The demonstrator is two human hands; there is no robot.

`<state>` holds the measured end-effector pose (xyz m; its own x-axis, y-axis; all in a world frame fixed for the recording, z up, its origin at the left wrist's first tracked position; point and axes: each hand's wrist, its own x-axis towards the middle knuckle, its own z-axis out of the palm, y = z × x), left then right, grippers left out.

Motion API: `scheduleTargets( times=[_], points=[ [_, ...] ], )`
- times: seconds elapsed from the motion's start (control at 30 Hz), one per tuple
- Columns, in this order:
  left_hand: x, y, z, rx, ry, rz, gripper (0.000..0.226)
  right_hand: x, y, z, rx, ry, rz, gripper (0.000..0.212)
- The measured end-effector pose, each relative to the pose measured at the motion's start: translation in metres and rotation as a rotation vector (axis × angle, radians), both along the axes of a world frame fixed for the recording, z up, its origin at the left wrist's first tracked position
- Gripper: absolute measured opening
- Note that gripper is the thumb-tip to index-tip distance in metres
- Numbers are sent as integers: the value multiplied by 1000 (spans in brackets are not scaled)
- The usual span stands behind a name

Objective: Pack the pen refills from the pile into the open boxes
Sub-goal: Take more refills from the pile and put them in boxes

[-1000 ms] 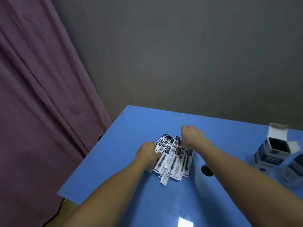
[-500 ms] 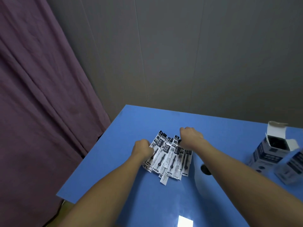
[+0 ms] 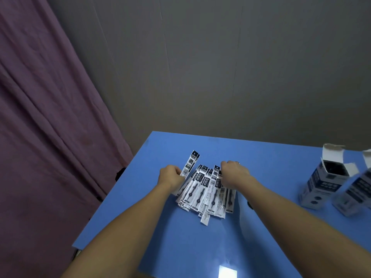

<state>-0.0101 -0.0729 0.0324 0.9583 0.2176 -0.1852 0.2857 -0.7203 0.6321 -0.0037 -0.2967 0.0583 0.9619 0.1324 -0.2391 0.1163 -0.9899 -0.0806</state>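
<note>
A pile of pen refills [image 3: 206, 191] in black-and-white packets lies fanned out on the blue table [image 3: 180, 237]. My left hand [image 3: 170, 176] grips one refill packet [image 3: 189, 165] at the pile's left edge; its top sticks up past my fingers. My right hand [image 3: 233, 173] has its fingers curled down on the top right of the pile, pinching packets there. Two open white-and-blue boxes stand at the right: one open box [image 3: 325, 181] with its flaps up, and a second box [image 3: 355, 195] partly cut off by the frame edge.
A purple curtain [image 3: 50, 137] hangs to the left of the table. A grey wall [image 3: 220, 67] stands behind it. A dark round hole [image 3: 249, 204] in the tabletop shows beside my right forearm. The table's left edge runs diagonally close to the pile.
My left hand has drawn one packet out to the left and raised it clear of the fan. My right hand stays on the pile's top right. The view has shifted slightly.
</note>
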Motion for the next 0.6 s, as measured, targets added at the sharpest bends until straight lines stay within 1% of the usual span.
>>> scheduleTargets(
  times=[0.2,0.37,0.6],
  points=[
    [8,4,6,60,-40,-140,6,-27,2,0,31,9,-138,38],
    [9,-11,7,54,-95,-268,6,-59,-8,0,14,24,-254,38],
    [-6,-62,11,32,-139,-461,9,-115,-44,1,47,26,-386,25]
  ],
)
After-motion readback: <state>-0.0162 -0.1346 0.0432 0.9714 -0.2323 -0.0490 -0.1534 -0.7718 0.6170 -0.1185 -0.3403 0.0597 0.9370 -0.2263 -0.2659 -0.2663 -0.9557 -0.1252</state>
